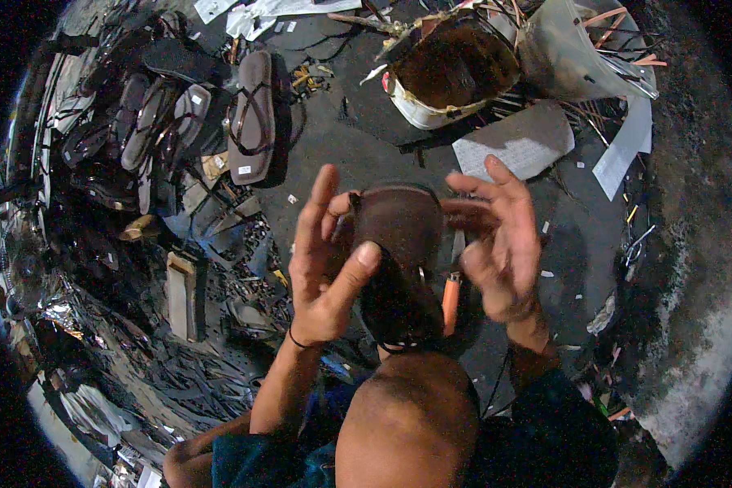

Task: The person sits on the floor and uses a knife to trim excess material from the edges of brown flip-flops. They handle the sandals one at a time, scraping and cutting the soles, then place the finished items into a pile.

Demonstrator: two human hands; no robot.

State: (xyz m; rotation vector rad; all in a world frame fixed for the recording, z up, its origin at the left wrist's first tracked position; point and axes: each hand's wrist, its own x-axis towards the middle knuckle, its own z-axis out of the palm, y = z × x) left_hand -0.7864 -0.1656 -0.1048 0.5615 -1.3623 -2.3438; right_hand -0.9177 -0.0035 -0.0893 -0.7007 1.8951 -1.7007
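A dark brown sandal (398, 220) is in front of me, its lower part lost in black shadow. My left hand (325, 276) grips its left edge, with the thumb across the near side, the index finger raised and other fingers partly hidden along the edge. On the other side, my right hand (500, 240) has its fingers spread and slightly blurred. Some of its fingertips come close to the sandal's right edge; whether they touch is unclear. Between the sandal and my right wrist is a knife with an orange handle (451, 305), blade pointing away from me.
Several finished-looking thong sandals (252, 122) lie at the far left. A cut-open container (435, 118) with brown residue stands far right, beside a translucent bucket (577, 53) of thin strips. A worn block (185, 297) and dark scraps (171, 374) cover the left floor.
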